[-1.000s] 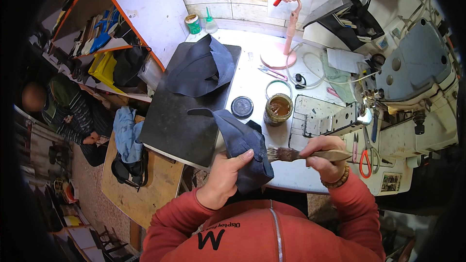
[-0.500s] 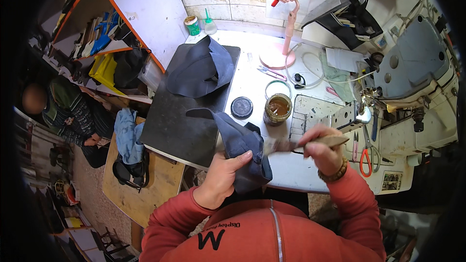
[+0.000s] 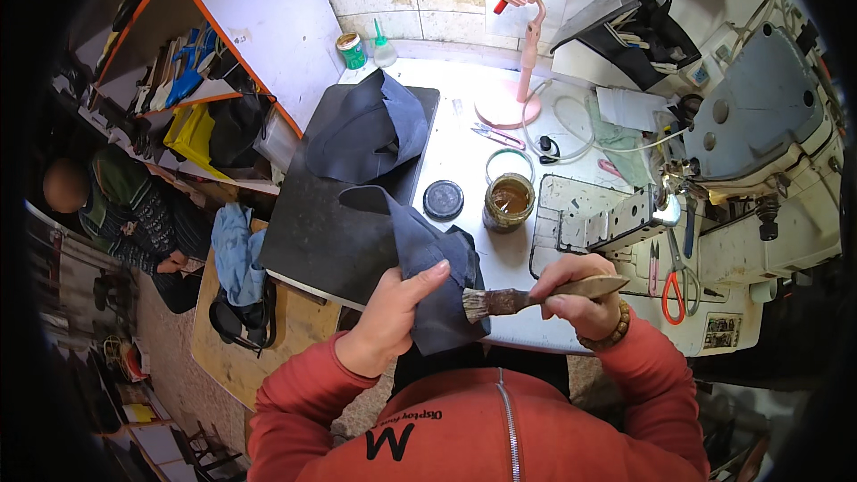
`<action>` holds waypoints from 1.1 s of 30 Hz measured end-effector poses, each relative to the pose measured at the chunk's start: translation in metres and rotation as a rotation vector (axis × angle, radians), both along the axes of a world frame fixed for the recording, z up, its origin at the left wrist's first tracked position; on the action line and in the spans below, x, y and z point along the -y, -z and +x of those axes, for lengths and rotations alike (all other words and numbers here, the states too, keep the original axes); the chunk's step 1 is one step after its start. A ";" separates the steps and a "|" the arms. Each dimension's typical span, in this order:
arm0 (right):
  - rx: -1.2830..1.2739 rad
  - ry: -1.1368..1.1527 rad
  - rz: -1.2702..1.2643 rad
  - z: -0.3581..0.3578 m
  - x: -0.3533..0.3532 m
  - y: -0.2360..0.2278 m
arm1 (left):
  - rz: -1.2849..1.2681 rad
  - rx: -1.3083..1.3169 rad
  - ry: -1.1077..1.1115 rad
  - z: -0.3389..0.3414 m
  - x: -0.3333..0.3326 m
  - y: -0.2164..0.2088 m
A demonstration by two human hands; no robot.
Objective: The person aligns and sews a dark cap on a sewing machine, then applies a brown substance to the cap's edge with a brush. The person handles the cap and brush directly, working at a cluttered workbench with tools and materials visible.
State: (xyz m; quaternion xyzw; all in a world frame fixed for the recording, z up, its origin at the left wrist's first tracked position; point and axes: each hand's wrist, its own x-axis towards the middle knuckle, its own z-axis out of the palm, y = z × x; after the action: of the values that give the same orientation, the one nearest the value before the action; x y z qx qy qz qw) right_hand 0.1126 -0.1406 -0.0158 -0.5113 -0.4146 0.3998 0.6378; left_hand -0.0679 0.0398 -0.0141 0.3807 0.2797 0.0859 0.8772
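My left hand (image 3: 386, 321) clasps the dark leather piece (image 3: 437, 272) at the table's (image 3: 464, 138) near edge. My right hand (image 3: 578, 295) holds a wooden-handled brush (image 3: 527, 297), bristles touching the leather. Beyond stand a lid (image 3: 443, 199) and an open glue jar (image 3: 508, 202), with bare tabletop behind.

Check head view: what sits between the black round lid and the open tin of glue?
Nothing: the head view shows only bare white tabletop between the black round lid and the open tin of brown glue, which stand side by side, apart.

pink lamp (image 3: 518, 80), scissors (image 3: 676, 278), green bottle (image 3: 352, 51)
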 end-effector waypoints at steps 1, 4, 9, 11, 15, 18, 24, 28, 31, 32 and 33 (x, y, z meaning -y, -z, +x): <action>-0.004 0.030 -0.037 -0.001 0.000 0.000 | -0.048 -0.002 0.032 -0.003 -0.004 -0.001; -0.119 0.055 0.040 -0.006 0.000 -0.001 | -0.075 0.186 0.178 -0.014 -0.010 -0.001; -0.093 0.051 0.088 -0.010 -0.004 -0.006 | 0.330 0.155 0.258 -0.031 -0.004 0.002; 0.059 0.033 0.095 -0.009 -0.005 -0.007 | 0.286 0.095 0.098 -0.030 0.002 0.005; -0.023 0.190 0.127 -0.007 -0.005 -0.008 | 0.250 0.102 0.005 -0.024 0.007 0.004; -0.009 0.008 0.039 -0.007 -0.004 -0.008 | 0.251 0.116 0.011 -0.021 0.007 0.002; -0.187 0.150 0.116 -0.007 -0.008 -0.006 | 0.219 0.108 -0.012 -0.022 0.009 0.000; -0.161 0.208 0.062 -0.007 -0.012 -0.005 | 0.185 0.087 0.004 -0.023 0.007 -0.001; -0.189 0.266 0.115 -0.005 -0.017 -0.004 | 0.186 0.078 0.005 -0.024 0.007 -0.002; -0.193 0.229 0.122 -0.007 -0.018 -0.004 | 0.192 0.089 0.004 -0.024 0.007 -0.002; -0.192 0.165 0.188 -0.007 -0.018 -0.004 | 0.202 0.094 0.010 -0.024 0.008 -0.002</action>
State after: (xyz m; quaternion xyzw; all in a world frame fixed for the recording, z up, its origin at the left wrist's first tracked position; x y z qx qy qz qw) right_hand 0.1053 -0.1227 -0.0116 -0.4410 -0.3437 0.3524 0.7504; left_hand -0.0917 0.0323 -0.0124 0.4641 0.2262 0.1268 0.8470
